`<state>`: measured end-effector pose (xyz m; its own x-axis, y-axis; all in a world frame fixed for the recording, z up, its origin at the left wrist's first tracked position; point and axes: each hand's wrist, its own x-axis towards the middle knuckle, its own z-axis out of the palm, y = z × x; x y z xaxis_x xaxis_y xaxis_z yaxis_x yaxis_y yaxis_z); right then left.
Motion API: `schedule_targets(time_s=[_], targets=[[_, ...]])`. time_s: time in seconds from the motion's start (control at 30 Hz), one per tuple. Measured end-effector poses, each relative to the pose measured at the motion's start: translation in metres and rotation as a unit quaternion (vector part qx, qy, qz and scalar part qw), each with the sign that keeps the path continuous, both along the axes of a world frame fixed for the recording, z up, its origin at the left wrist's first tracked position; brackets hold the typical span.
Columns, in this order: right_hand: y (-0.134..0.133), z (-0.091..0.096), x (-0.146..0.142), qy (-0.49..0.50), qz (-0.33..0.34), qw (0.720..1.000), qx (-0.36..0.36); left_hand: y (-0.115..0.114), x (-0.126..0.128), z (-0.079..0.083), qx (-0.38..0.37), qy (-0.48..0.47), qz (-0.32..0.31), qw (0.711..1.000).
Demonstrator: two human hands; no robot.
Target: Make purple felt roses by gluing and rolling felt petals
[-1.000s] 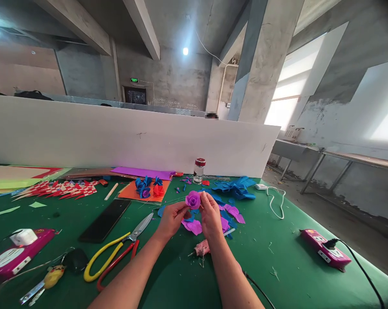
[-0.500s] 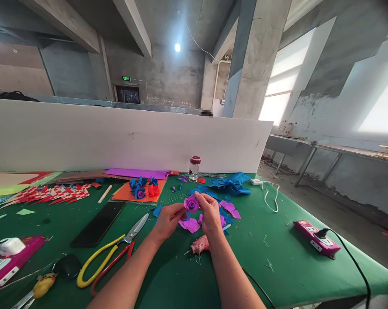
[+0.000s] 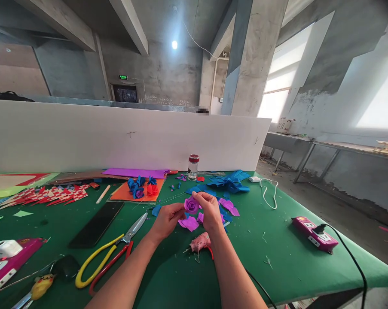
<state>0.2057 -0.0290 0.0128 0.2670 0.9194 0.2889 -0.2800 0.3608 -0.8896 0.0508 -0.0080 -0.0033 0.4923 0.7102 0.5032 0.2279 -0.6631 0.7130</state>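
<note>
A purple paper rose [image 3: 191, 205] is held up between my two hands, above the green table. My left hand [image 3: 165, 219] pinches it at its left edge. On its upper right side, my right hand [image 3: 209, 209] has thumb and forefinger closed on a petal. Below the rose lie loose purple paper petals [image 3: 189, 223] and scraps of blue paper. A pinkish glue gun [image 3: 200, 243] with stringy glue at its nozzle rests under my right wrist, which partly hides it.
Scissors [image 3: 129, 234] with yellow and red handles and a black phone [image 3: 97, 225] lie left. Finished blue and red flowers sit on orange paper [image 3: 116, 195]. Behind stands a red-lidded jar [image 3: 193, 168]. Power strips [image 3: 314, 234] lie at both sides; a white board [image 3: 84, 137] borders the back.
The view has shifted slightly. My right hand's fingers have moved a little at the rose's upper edge; both hands still hold it. More of the glue gun's red part shows.
</note>
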Motion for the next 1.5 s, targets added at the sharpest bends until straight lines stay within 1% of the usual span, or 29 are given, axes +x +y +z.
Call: schedule_targets(time_s=[0.1, 0.17, 0.23, 0.33, 0.43, 0.6, 0.73, 0.8, 0.9, 0.97, 1.07, 1.17, 1.3, 1.4, 1.5], targets=[[0.001, -0.001, 0.001, 0.021, 0.002, 1.0, -0.011, 0.0, 0.0, 0.0, 0.001, 0.007, -0.01, 1.0], [0.001, 0.0, 0.003, 0.021, 0.009, 1.0, -0.004, 0.0, -0.001, -0.001, -0.001, 0.009, -0.014, 1.0], [-0.001, 0.001, 0.005, 0.003, 0.031, 1.0, 0.003, 0.0, -0.001, -0.001, -0.003, 0.012, -0.012, 1.0], [-0.002, 0.002, 0.009, -0.032, 0.076, 0.997, -0.008, -0.001, -0.001, -0.001, -0.003, 0.019, -0.009, 1.0], [-0.002, 0.001, 0.01, -0.038, 0.093, 0.995, -0.016, -0.003, 0.0, 0.001, -0.006, 0.024, -0.014, 1.0], [-0.002, -0.001, 0.009, -0.018, 0.09, 0.995, -0.029, -0.004, 0.0, 0.003, -0.01, 0.025, -0.02, 0.999], [-0.002, 0.0, 0.009, -0.016, 0.084, 0.996, -0.028, -0.002, 0.0, 0.0, -0.015, 0.017, -0.022, 1.0], [-0.001, 0.001, 0.008, -0.007, 0.071, 0.997, -0.026, 0.0, 0.0, -0.003, -0.024, -0.003, -0.009, 1.0], [0.0, 0.003, 0.006, 0.023, 0.063, 0.997, -0.032, 0.004, -0.002, -0.006, -0.037, -0.047, 0.025, 0.998], [0.0, 0.003, 0.003, 0.03, 0.076, 0.996, -0.024, 0.006, -0.003, -0.007, -0.039, -0.065, 0.036, 0.996], [-0.001, 0.001, -0.002, 0.015, 0.087, 0.996, 0.01, 0.007, -0.002, -0.007, -0.036, -0.075, 0.035, 0.996], [-0.001, 0.0, -0.004, 0.012, 0.064, 0.998, 0.023, 0.007, -0.001, -0.007, -0.026, -0.084, 0.037, 0.995], [0.001, 0.0, -0.004, 0.051, 0.054, 0.997, 0.015, 0.008, -0.001, -0.005, -0.005, -0.09, 0.053, 0.995], [0.0, 0.002, -0.004, 0.032, 0.039, 0.999, 0.02, 0.009, -0.003, -0.003, 0.012, -0.089, 0.083, 0.992], [-0.003, 0.006, -0.007, 0.006, 0.016, 1.0, 0.02, 0.01, -0.005, -0.003, 0.045, -0.068, 0.107, 0.991]])
